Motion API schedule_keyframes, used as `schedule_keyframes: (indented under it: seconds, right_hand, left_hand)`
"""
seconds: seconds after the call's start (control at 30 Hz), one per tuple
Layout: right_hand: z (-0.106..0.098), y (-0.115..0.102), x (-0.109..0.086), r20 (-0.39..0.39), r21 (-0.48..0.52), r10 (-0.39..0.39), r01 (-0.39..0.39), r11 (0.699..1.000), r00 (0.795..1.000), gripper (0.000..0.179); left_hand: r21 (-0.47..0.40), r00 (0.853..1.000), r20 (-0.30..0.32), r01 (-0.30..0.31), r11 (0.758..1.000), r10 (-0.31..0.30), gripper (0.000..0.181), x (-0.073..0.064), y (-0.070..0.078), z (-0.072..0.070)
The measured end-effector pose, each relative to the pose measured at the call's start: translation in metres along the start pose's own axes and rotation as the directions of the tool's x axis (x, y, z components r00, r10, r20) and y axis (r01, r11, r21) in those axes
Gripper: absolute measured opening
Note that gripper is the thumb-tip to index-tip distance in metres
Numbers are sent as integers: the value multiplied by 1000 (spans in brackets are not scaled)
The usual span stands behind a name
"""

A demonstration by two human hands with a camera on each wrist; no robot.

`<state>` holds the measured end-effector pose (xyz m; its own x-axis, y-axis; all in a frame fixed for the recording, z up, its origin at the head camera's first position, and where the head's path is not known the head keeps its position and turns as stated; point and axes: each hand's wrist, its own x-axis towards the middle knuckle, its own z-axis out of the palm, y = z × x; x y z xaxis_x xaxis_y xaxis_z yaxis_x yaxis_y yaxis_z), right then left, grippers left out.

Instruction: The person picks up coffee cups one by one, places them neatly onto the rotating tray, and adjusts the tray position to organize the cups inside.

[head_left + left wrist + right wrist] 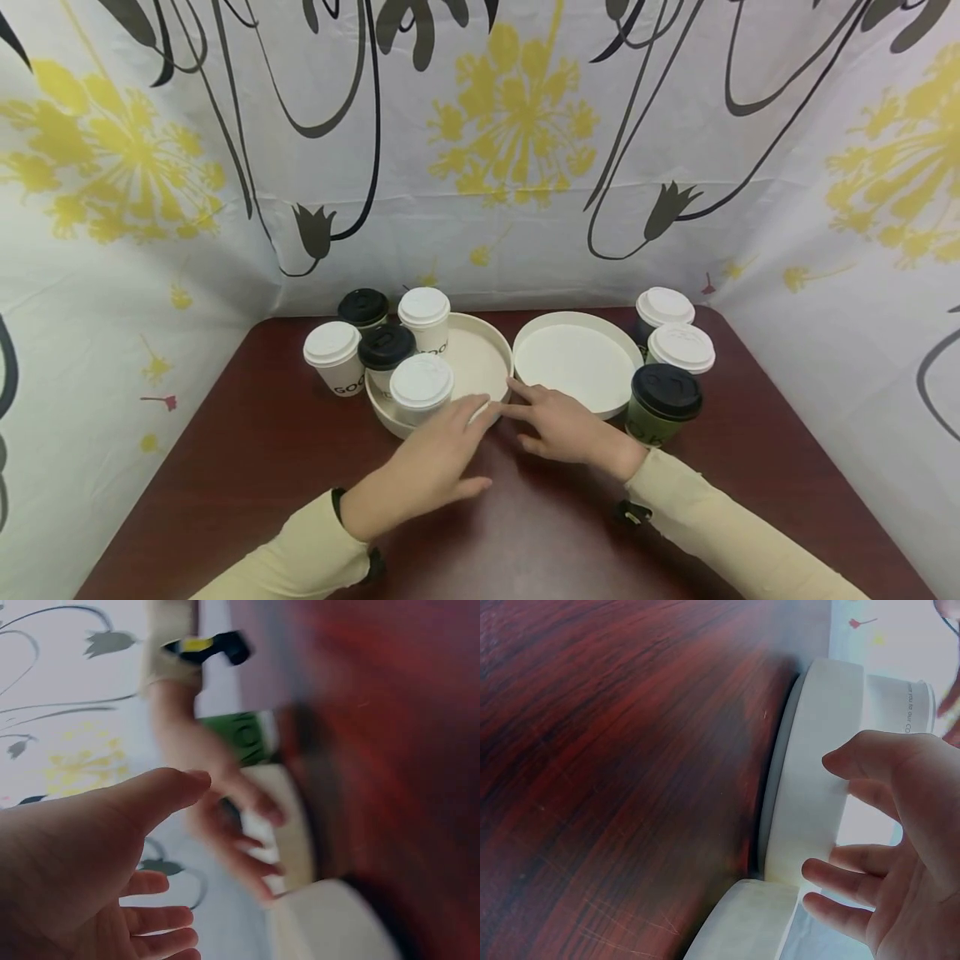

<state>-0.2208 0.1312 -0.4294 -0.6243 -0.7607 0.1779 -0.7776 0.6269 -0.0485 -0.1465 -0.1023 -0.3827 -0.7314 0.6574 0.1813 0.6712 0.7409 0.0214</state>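
My left hand (427, 462) reaches over the front right of the left round tray (480, 354), its fingers extended and thumb spread apart. Just behind those fingers stands a white-lidded paper cup (422, 387) in that tray. My right hand (566, 425) lies lower right of it, fingertips stretched toward the point where the two tray rims meet. In the right wrist view its fingers (844, 881) are beside the pale tray wall (817, 772), gripping nothing. The right round tray (577, 362) holds no cup. Left-hand fingers (161, 919) are loosely bent around nothing.
The left tray also bears a black-lidded cup (386, 346) and another white-lidded cup (425, 312). Left of it stand a white-lidded cup (333, 358) and a black-lidded cup (363, 308). Two white-lidded cups (680, 348) and a green black-lidded cup (662, 404) flank the right tray.
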Motion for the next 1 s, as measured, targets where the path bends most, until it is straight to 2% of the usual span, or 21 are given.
schedule_keyframes:
  seconds: [0.17,0.33,0.77,1.0]
  right_hand:
    - [1,0,0,1,20,3,-3,1000,1000,59]
    - [0,-2,0,3,33,7,-7,999,1000,58]
    - [-2,-1,1,15,-14,0,0,1000,1000,58]
    - [-4,1,3,29,-33,17,-16,999,999,56]
  left_hand:
    - [29,998,67,1,1000,-3,97,-3,3,20]
    - [53,997,73,11,999,-15,98,-7,2,30]
    - [82,990,136,13,997,-24,95,-9,0,34]
    - [91,992,124,7,996,-18,89,-7,-2,33]
